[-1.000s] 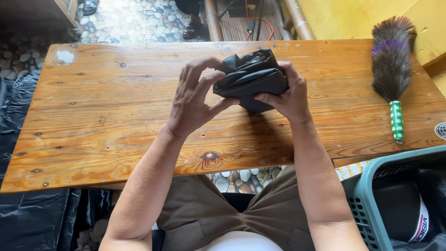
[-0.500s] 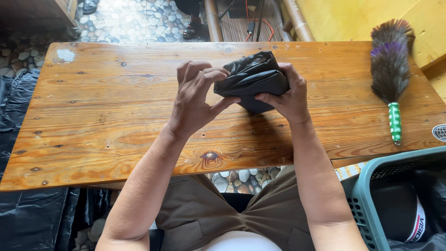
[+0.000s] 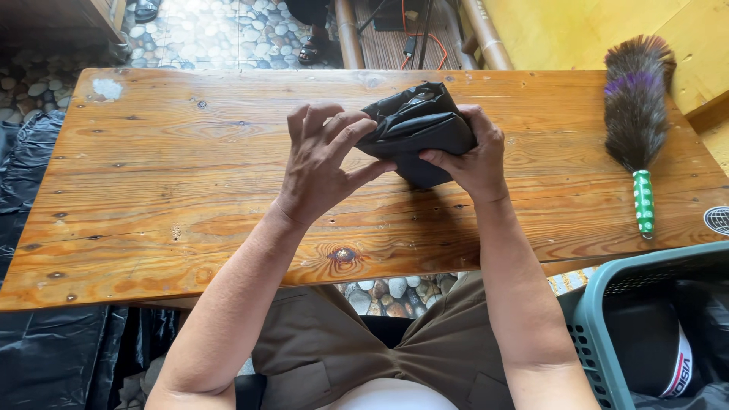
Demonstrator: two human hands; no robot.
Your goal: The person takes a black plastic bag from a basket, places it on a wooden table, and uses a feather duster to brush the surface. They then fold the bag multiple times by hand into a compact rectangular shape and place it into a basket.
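I am looking down at a long wooden tabletop [image 3: 175, 190] with visible knots and grain, and at my own two bare hands over its middle. Between them I hold a folded black plastic bag [image 3: 418, 129], glossy and creased, pressed into a thick bundle just above the wood, a little toward the far edge. My right hand [image 3: 467, 156] is closed around the bundle's right side, thumb underneath and fingers wrapped over the back. My left hand [image 3: 323, 163] meets it from the left: the thumb presses against the lower edge and the fingertips rest bent on the top fold.

Nothing lies between my hands and the bundle. Well apart to the right, a feather duster [image 3: 636, 114] lies flat on the tabletop, its dark brown and purple feathers pointing away from me and its green, white-dotted handle [image 3: 644, 201] pointing toward me.

At the lower right, beside my right forearm and below the tabletop's edge, stands a teal plastic basket [image 3: 600, 304] with slotted walls. Inside it I see dark material and something white with a red and black band; I cannot tell what it is.

Loose black plastic sheeting [image 3: 45, 349] lies on the ground at the left. Beyond the far edge is a pebbled floor [image 3: 205, 30].
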